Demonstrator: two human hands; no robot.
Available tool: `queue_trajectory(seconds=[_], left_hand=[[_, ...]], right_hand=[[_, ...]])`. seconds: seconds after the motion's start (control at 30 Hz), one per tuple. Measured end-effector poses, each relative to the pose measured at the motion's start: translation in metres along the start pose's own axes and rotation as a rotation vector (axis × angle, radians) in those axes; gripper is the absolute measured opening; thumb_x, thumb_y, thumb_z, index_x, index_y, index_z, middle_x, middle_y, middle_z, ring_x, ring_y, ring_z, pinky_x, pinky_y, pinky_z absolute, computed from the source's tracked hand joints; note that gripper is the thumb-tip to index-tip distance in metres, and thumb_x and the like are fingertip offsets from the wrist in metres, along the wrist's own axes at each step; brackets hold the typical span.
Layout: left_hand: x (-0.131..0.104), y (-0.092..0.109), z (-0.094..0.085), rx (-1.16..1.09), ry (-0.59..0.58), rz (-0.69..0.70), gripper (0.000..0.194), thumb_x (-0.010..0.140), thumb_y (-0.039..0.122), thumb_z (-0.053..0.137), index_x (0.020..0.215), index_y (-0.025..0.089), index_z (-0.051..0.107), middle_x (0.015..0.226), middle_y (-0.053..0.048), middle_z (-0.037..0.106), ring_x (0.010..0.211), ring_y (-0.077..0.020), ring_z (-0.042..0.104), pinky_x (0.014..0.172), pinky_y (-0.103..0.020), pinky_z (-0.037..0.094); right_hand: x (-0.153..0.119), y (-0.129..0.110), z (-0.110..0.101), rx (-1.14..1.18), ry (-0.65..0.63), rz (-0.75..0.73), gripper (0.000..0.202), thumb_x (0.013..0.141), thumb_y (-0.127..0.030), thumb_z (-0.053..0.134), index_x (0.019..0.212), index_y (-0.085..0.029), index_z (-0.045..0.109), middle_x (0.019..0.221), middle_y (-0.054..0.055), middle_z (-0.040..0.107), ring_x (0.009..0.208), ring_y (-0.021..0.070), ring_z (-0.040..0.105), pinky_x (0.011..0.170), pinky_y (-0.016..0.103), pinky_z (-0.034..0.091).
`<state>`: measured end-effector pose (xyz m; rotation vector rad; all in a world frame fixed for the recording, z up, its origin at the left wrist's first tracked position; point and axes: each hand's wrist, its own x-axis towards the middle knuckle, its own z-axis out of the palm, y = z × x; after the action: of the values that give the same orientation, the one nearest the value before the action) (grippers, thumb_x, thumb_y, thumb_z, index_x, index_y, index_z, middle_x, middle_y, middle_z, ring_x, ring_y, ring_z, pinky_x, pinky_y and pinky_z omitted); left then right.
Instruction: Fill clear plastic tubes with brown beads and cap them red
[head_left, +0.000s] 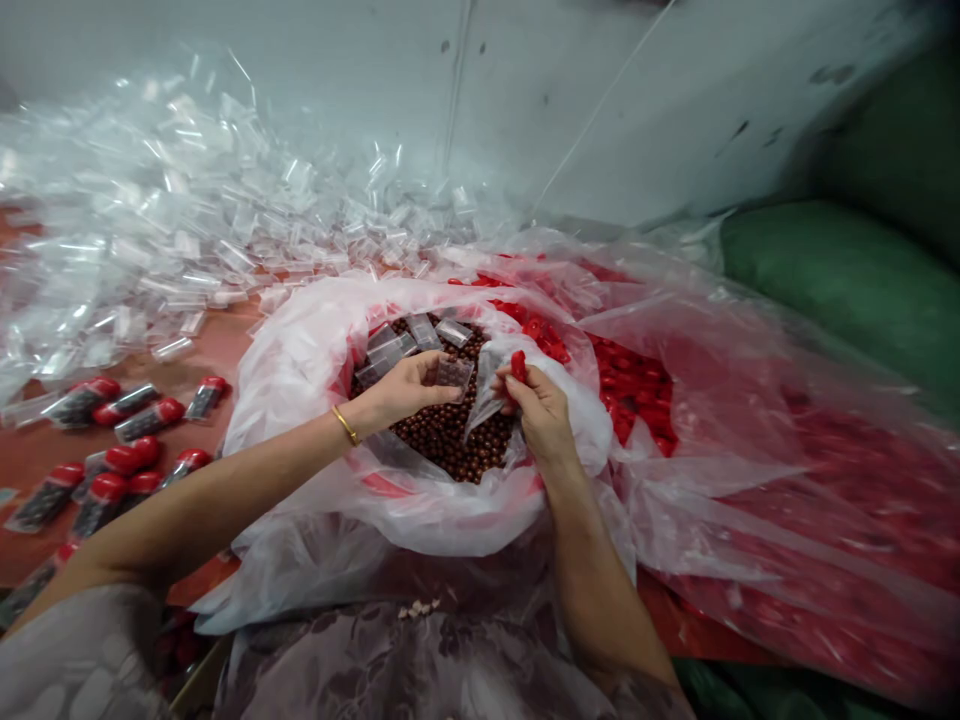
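Observation:
My left hand, with a gold bangle at the wrist, pinches a small clear plastic tube that looks filled with dark balls. My right hand grips a red cap between thumb and fingers, a little to the right of the tube and apart from it. Below both hands lies a plastic-lined round container holding many glossy brown balls. Several clear tubes rest on the balls at the container's far left side.
A large heap of clear tubes covers the table's back left. Filled, red-capped tubes lie at the left. To the right, a clear plastic bag holds many red caps. A green sack stands at the far right.

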<state>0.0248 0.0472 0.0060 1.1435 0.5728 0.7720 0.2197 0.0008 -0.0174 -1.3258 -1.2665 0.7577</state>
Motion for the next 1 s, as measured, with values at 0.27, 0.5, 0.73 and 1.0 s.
queue_trajectory(seconds=[0.27, 0.5, 0.73, 1.0], left_hand=[[-0.006, 0.004, -0.002, 0.049, -0.13, -0.112, 0.035, 0.069, 0.026, 0.078, 0.094, 0.015, 0.056, 0.084, -0.001, 0.064, 0.07, -0.0092, 0.059, 0.065, -0.022, 0.049], [-0.01, 0.011, -0.004, 0.025, -0.25, -0.138, 0.031, 0.073, 0.034, 0.073, 0.09, 0.014, 0.056, 0.078, 0.0, 0.06, 0.071, -0.0096, 0.058, 0.059, -0.021, 0.052], [-0.01, 0.009, -0.007, 0.007, -0.315, -0.135, 0.034, 0.072, 0.036, 0.073, 0.094, 0.014, 0.057, 0.075, -0.002, 0.062, 0.069, -0.0109, 0.06, 0.056, -0.02, 0.05], [-0.009, 0.01, -0.007, -0.071, -0.304, -0.142, 0.03, 0.07, 0.031, 0.068, 0.092, 0.014, 0.057, 0.068, 0.0, 0.062, 0.056, -0.0086, 0.054, 0.05, -0.02, 0.044]], right_hand=[[-0.006, -0.029, -0.002, 0.04, 0.047, -0.041, 0.025, 0.086, -0.044, 0.057, 0.097, -0.025, 0.069, 0.052, -0.007, 0.037, 0.046, 0.0096, 0.036, 0.046, 0.024, 0.033], [-0.004, -0.035, 0.015, 0.063, 0.029, -0.159, 0.024, 0.083, -0.041, 0.065, 0.099, -0.023, 0.065, 0.066, -0.003, 0.061, 0.049, 0.009, 0.054, 0.047, 0.023, 0.047], [-0.005, -0.023, 0.011, -0.234, -0.067, -0.588, 0.022, 0.086, -0.018, 0.063, 0.106, -0.024, 0.068, 0.101, 0.005, 0.072, 0.08, 0.0163, 0.071, 0.064, 0.029, 0.06], [-0.004, -0.015, 0.004, -0.432, -0.097, -0.935, 0.052, 0.084, -0.001, 0.058, 0.128, -0.029, 0.059, 0.119, 0.007, 0.071, 0.107, 0.0191, 0.069, 0.089, 0.033, 0.059]])
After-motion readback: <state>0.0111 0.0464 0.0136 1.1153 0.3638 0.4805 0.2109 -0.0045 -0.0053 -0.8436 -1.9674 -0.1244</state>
